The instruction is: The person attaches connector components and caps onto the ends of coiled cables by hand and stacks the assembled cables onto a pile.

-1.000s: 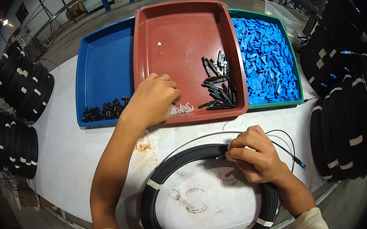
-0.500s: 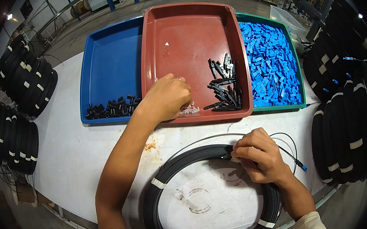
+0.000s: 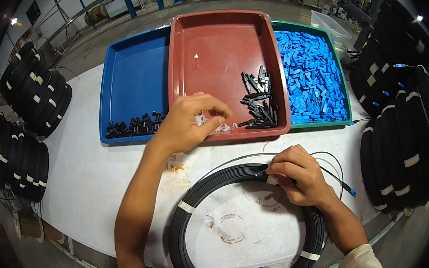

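Note:
My left hand (image 3: 188, 121) is over the near edge of the red tray (image 3: 216, 42), thumb and forefinger curled to a pinch. Whatever is between those fingertips is too small to make out. Small clear plastic pieces (image 3: 222, 127) lie in the tray beside and beneath it. My right hand (image 3: 299, 172) is closed on a black cable end (image 3: 262, 173) at the upper right of a coil of black cable (image 3: 182, 228). The coil lies on the white table, bound with white tape. Another cable end with a blue connector (image 3: 352, 192) sticks out right of that hand.
Black slim connector parts (image 3: 261, 110) lie at the red tray's right side. A blue tray (image 3: 133, 80) at left holds small black parts (image 3: 134, 125); a green tray (image 3: 346, 92) at right holds many blue connectors (image 3: 314, 74). Taped cable coils are stacked left (image 3: 20, 161) and right (image 3: 405, 153).
My left hand has risen a little off the clear pieces, and its thumb and forefinger now show. My right hand keeps its hold beside the coil. The view has shifted slightly.

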The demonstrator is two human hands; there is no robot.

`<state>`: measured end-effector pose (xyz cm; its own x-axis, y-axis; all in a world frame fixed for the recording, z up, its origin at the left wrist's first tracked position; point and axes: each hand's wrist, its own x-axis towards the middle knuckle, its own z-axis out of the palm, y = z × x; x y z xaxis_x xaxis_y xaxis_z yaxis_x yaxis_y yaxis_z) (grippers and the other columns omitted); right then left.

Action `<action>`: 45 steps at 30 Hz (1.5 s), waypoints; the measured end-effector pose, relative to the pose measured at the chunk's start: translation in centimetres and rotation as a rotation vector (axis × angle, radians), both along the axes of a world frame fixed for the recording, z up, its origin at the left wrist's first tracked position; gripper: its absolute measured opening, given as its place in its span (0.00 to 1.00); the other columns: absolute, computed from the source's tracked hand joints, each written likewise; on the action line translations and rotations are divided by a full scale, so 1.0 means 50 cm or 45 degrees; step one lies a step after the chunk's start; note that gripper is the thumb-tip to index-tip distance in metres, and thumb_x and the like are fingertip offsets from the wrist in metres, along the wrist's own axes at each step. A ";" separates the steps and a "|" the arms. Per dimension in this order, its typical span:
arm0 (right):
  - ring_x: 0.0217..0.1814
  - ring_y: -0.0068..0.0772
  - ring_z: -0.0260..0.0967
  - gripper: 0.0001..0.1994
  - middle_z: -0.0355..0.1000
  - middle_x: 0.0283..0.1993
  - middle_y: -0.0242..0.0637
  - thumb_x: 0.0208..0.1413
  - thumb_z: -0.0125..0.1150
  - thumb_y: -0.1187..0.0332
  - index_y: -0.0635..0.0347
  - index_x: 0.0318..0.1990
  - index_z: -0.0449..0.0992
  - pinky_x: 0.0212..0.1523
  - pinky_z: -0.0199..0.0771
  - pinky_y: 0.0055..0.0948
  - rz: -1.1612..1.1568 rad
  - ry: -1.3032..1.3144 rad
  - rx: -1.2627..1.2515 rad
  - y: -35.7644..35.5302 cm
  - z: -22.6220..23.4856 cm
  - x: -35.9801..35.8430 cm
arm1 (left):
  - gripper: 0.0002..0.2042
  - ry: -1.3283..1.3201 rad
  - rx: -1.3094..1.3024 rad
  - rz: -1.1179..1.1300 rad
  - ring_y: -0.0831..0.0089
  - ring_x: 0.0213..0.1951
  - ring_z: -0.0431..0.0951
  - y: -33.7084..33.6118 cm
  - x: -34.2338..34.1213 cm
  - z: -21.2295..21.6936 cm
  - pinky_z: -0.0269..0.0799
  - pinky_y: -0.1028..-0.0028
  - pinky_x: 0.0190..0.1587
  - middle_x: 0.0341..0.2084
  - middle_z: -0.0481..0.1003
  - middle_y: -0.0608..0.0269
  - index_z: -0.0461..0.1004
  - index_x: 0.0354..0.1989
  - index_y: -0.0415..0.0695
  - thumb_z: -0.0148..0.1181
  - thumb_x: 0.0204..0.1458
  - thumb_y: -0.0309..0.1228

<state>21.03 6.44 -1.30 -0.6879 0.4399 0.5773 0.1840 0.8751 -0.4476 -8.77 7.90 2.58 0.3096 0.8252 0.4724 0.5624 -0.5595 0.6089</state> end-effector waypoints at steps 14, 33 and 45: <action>0.39 0.47 0.75 0.14 0.74 0.41 0.44 0.47 0.63 0.84 0.63 0.43 0.77 0.41 0.76 0.39 -0.088 0.264 -0.023 -0.008 -0.001 0.002 | 0.07 -0.887 -0.412 -0.165 0.74 0.40 0.82 -0.083 0.093 -0.063 0.77 0.74 0.46 0.35 0.83 0.58 0.82 0.37 0.37 0.72 0.52 0.22; 0.38 0.46 0.77 0.14 0.76 0.38 0.44 0.47 0.65 0.84 0.65 0.43 0.77 0.37 0.78 0.38 -0.077 0.252 0.026 -0.008 -0.001 0.000 | 0.06 -0.558 -0.274 -0.144 0.77 0.31 0.84 -0.107 0.111 -0.060 0.78 0.78 0.37 0.30 0.86 0.57 0.86 0.34 0.37 0.72 0.47 0.19; 0.38 0.45 0.77 0.17 0.76 0.38 0.43 0.42 0.64 0.85 0.64 0.43 0.78 0.37 0.79 0.37 -0.075 0.227 0.007 -0.008 -0.006 0.003 | 0.06 -0.449 -0.295 -0.180 0.69 0.34 0.87 -0.110 0.112 -0.050 0.83 0.75 0.40 0.31 0.85 0.49 0.84 0.34 0.32 0.69 0.47 0.13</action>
